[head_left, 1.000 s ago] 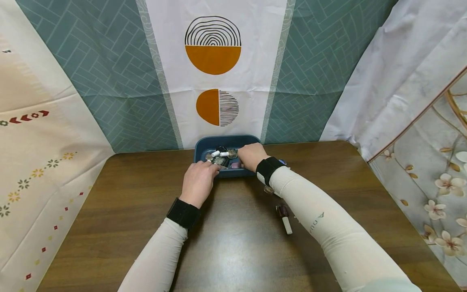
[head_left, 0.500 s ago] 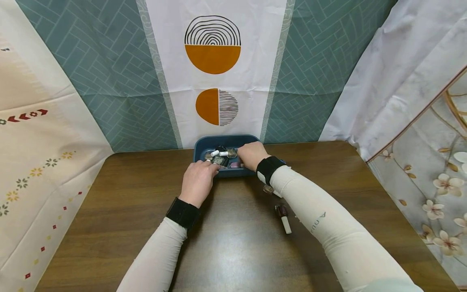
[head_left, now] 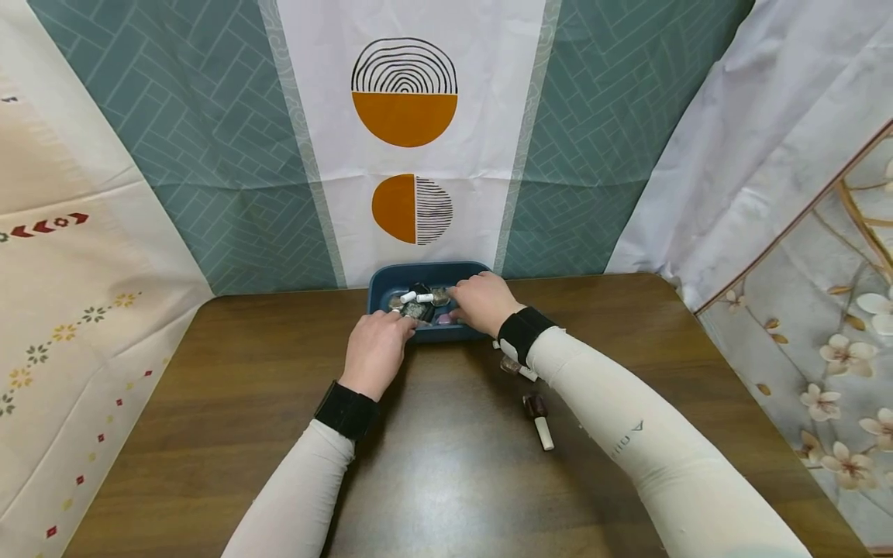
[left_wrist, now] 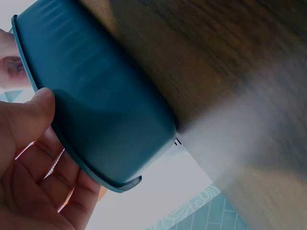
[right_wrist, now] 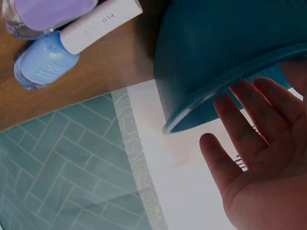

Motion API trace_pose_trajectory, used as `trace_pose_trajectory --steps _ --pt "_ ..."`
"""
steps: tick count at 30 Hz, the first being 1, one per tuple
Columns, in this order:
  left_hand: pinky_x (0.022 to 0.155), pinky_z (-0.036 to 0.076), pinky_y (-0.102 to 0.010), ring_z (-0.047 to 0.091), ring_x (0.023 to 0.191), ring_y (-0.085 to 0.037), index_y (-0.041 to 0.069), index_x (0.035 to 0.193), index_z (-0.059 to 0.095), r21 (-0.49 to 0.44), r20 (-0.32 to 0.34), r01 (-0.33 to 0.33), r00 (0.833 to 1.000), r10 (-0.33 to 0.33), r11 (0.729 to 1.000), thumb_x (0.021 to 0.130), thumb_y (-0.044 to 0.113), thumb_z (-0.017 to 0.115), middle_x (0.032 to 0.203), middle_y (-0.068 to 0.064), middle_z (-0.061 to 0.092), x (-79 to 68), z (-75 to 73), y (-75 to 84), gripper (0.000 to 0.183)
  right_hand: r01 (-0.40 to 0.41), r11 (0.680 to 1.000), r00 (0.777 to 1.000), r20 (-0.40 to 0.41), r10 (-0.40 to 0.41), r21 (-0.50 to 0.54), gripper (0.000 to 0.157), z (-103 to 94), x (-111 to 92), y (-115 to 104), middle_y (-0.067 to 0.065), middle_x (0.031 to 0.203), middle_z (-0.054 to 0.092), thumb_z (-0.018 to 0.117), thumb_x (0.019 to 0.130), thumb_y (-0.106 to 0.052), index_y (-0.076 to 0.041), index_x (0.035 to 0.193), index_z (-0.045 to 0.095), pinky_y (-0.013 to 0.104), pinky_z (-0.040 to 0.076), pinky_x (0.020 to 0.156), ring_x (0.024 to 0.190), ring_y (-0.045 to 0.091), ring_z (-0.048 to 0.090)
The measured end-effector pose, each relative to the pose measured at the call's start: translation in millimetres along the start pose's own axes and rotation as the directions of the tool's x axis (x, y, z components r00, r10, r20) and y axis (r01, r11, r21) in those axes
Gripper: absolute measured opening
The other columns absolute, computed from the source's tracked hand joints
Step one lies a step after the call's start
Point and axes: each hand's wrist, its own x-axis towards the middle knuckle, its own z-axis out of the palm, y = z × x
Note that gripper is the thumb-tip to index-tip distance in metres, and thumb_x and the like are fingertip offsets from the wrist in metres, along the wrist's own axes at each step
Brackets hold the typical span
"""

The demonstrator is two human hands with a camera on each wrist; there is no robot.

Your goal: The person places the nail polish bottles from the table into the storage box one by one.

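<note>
A dark blue plastic bin (head_left: 432,273) stands at the far edge of the table. Inside lie several nail polish bottles, among them a dark glittery one (head_left: 417,311) and a pink one (head_left: 445,318). My left hand (head_left: 377,350) grips the near left rim, the thumb (left_wrist: 43,103) on the outer wall and the fingers behind it. My right hand (head_left: 484,302) is over the bin's right side. In the right wrist view its fingers (right_wrist: 240,120) are loosely bent at the rim, with nothing visible in them.
On the table, right of the bin, lie a dark red nail polish bottle (head_left: 535,406) with a white cap and a brown glittery one (head_left: 511,364). A blue bottle (right_wrist: 45,62) and a purple one (right_wrist: 55,13) lie beside the bin. A patterned curtain (head_left: 432,116) hangs right behind.
My right hand's fingers have loosened and spread at the bin's right side. My left hand has kept its grip on the rim. The head view has shifted slightly.
</note>
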Motion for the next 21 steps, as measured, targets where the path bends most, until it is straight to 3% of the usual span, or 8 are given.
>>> trace_pose_trajectory --steps 4,9,21 --pt "0.089 0.057 -0.045 0.068 0.090 -0.028 0.010 0.115 0.085 0.003 0.009 -0.001 1.000 0.001 1.000 0.103 0.012 0.080 0.100 -0.008 0.080 -0.7 -0.3 0.1 0.013 -0.005 0.999 1.000 -0.009 0.006 0.049 0.042 0.5 -4.6 -0.3 0.008 0.127 0.079 0.074 0.109 -0.038 -0.009 0.139 0.075 0.046 0.051 0.112 0.120 0.025 0.074" --pt "0.091 0.057 -0.046 0.069 0.092 -0.029 0.010 0.116 0.085 0.010 0.016 0.000 1.000 0.000 1.000 0.104 0.013 0.079 0.102 -0.009 0.080 0.2 -0.6 0.6 0.014 -0.010 0.997 0.999 -0.044 0.014 0.079 0.057 -0.9 -14.0 1.1 0.011 0.154 0.065 0.069 0.111 -0.040 -0.007 0.157 0.061 0.049 0.040 0.124 0.145 0.028 0.060" --pt "0.090 0.057 -0.047 0.069 0.091 -0.029 0.009 0.116 0.086 0.004 0.001 0.002 1.000 -0.002 1.000 0.103 0.012 0.081 0.101 -0.008 0.081 -1.7 -0.3 1.4 0.014 0.024 0.998 0.989 -0.150 -0.014 0.059 0.070 2.8 -42.3 4.5 0.014 0.171 0.046 0.065 0.111 -0.049 -0.008 0.166 0.050 0.054 0.035 0.127 0.156 0.031 0.047"
